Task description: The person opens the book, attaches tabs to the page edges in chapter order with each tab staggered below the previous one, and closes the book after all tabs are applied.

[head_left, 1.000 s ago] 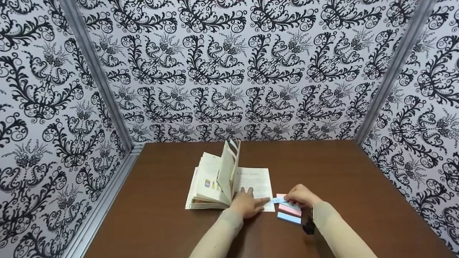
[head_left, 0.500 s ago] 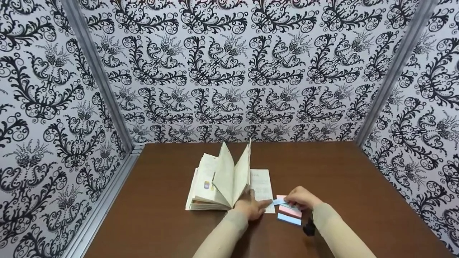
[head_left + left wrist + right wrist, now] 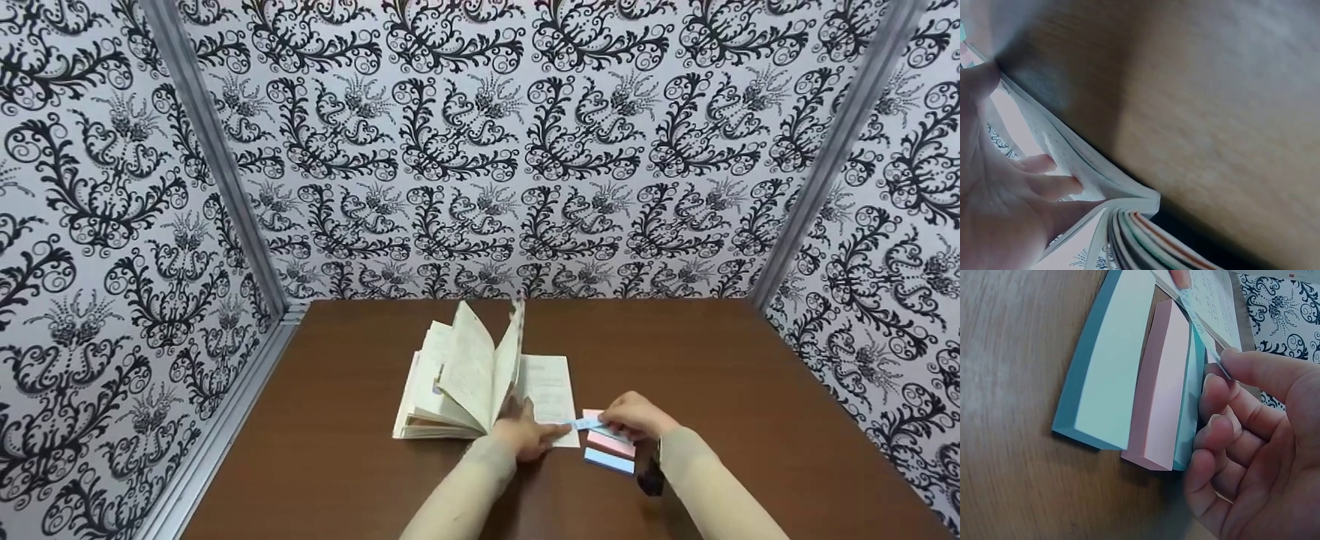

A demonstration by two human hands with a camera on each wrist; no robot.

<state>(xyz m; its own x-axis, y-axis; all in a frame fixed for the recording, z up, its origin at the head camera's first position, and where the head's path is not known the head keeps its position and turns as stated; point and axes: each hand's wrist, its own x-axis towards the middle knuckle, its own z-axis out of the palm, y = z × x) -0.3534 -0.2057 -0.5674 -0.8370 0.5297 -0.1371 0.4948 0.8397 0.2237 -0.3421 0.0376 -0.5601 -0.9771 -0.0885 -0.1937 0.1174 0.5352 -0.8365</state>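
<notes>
An open book [image 3: 472,367] lies on the brown table, several of its pages standing up in the middle. My left hand [image 3: 519,436] rests on the right-hand page [image 3: 551,382], its fingers spread beneath the raised leaves. Its thumb reaches to the page's right edge. Between thumb and index finger, my right hand [image 3: 636,416] pinches a thin pale-blue sticky note strip [image 3: 1199,326], whose other end meets the page edge by the left thumb. Below that hand sit sticky note pads: a blue one [image 3: 1112,365], a pink one [image 3: 1159,394] and a teal one [image 3: 1190,410].
Another pink pad [image 3: 591,414] shows partly behind the strip. The brown table [image 3: 345,480] runs back to walls [image 3: 480,150] with black scroll patterns. Grey metal posts [image 3: 217,150] stand at the corners.
Raised leaves of the book have fanned apart, some tipping right over the left hand and others falling left. Both hands stay almost in place, the strip still held.
</notes>
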